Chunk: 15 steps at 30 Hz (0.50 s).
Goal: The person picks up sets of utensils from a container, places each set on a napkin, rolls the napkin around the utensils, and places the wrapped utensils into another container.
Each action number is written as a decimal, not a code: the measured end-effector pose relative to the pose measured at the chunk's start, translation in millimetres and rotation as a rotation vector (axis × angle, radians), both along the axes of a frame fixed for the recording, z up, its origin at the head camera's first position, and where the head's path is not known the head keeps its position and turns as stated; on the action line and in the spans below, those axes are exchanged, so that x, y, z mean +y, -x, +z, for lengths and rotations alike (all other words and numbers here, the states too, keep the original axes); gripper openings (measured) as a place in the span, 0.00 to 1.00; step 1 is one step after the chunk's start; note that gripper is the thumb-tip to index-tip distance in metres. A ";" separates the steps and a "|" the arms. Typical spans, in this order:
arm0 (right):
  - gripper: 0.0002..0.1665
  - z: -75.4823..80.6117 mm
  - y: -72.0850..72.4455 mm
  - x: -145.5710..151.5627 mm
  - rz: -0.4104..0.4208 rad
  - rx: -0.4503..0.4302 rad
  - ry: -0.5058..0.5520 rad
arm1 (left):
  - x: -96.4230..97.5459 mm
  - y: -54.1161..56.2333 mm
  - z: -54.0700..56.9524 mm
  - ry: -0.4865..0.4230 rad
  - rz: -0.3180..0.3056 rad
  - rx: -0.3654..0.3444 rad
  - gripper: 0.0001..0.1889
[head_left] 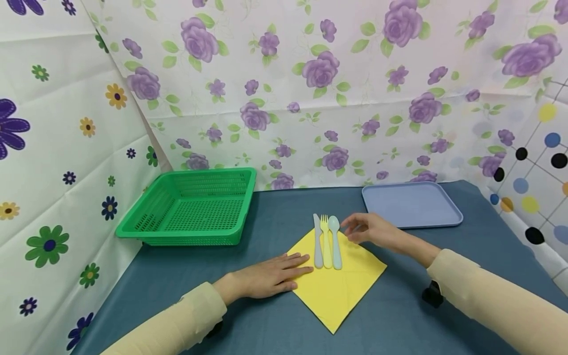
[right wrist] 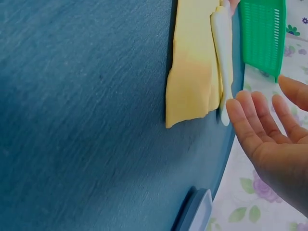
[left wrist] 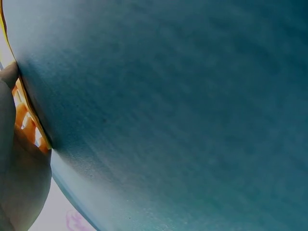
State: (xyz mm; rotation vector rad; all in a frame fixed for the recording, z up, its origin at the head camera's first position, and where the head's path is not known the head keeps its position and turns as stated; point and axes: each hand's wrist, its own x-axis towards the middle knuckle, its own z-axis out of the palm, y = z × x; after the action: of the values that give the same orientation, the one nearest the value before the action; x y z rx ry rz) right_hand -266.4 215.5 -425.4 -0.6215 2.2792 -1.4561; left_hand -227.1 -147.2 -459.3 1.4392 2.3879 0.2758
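A yellow napkin (head_left: 343, 296) lies on the table, turned so one corner points toward me. On its upper half a grey-blue knife (head_left: 317, 244), a yellow fork (head_left: 326, 242) and a pale green spoon (head_left: 336, 244) lie side by side, their upper ends reaching past the napkin's edge. My left hand (head_left: 270, 277) rests flat with fingers spread on the napkin's left side, fingertips close to the knife handle. Just right of the spoon's bowl is my right hand (head_left: 368, 229), fingers loosely bent and holding nothing; the right wrist view shows its fingertips near the spoon (right wrist: 222, 53).
A green plastic basket (head_left: 237, 231) stands at the back left of the dark blue table (head_left: 275, 325). At the back right lies a flat blue-grey tray (head_left: 412, 204), close behind my right forearm. Flowered cloths (head_left: 288, 88) hang behind and at both sides.
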 end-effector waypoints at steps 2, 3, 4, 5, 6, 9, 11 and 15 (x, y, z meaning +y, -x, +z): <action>0.26 1.1 -0.8 0.7 0.006 0.004 -0.010 | 0.1 0.3 -0.3 -0.003 0.003 -0.004 0.29; 0.26 1.9 -1.3 1.1 0.011 0.006 -0.012 | 0.1 0.4 -0.6 -0.005 0.004 -0.006 0.29; 0.26 2.6 -1.7 1.3 0.013 0.006 -0.015 | 0.1 0.6 -0.8 -0.008 0.004 -0.007 0.29; 0.25 2.9 -1.9 1.7 0.014 0.007 -0.019 | 0.0 0.7 -1.3 -0.011 0.003 -0.007 0.29; 0.25 3.4 -2.2 1.8 0.015 0.008 -0.023 | -0.1 0.9 -1.5 -0.013 0.003 -0.009 0.29; 0.24 4.5 -3.4 2.3 0.021 0.025 -0.038 | -0.5 0.9 -2.3 -0.024 0.001 -0.012 0.29; 0.24 4.8 -4.6 2.4 0.026 0.043 -0.050 | -0.7 0.9 -2.8 -0.029 0.000 -0.013 0.29; 0.22 7.5 -8.7 1.2 0.056 0.076 -0.055 | -1.2 0.9 -3.6 -0.037 -0.001 -0.010 0.29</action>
State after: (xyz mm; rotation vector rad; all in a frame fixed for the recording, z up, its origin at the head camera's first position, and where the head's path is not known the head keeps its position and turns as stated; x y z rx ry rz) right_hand -257.7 216.7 -417.9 -0.7297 2.3314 -1.3618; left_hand -228.0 -148.5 -462.9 1.4518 2.3864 0.3283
